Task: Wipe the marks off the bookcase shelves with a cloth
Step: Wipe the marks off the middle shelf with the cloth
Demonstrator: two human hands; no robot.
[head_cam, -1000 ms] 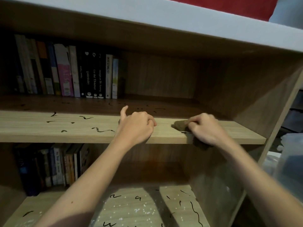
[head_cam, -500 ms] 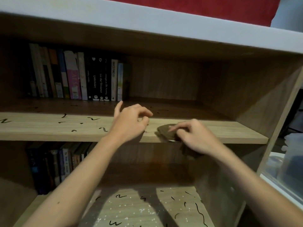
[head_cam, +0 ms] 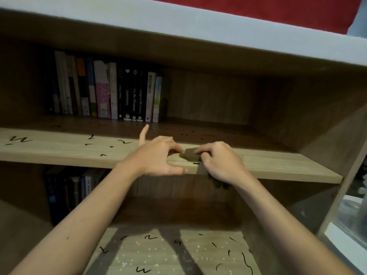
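A wooden bookcase fills the view. Its middle shelf [head_cam: 59, 149] carries black scribbled marks on its left half. My right hand [head_cam: 220, 161] presses a dark brown cloth [head_cam: 189, 154] onto the shelf's front edge near the middle; part of the cloth hangs down below the hand. My left hand [head_cam: 158, 157] rests on the same edge just left of the cloth, fingers spread, thumb under the lip, holding nothing. The lower shelf [head_cam: 168, 253] also bears black marks and white specks.
A row of upright books [head_cam: 107, 92] stands at the back left of the middle shelf. More books [head_cam: 71, 191] stand on the lower shelf's left side. The bookcase's side panel [head_cam: 341, 135] closes the right. A clear plastic container [head_cam: 353, 215] sits outside at right.
My right hand has slid the cloth leftward along the shelf's front edge, up to my left hand. The left hand has opened its fingers. The view shifted left.
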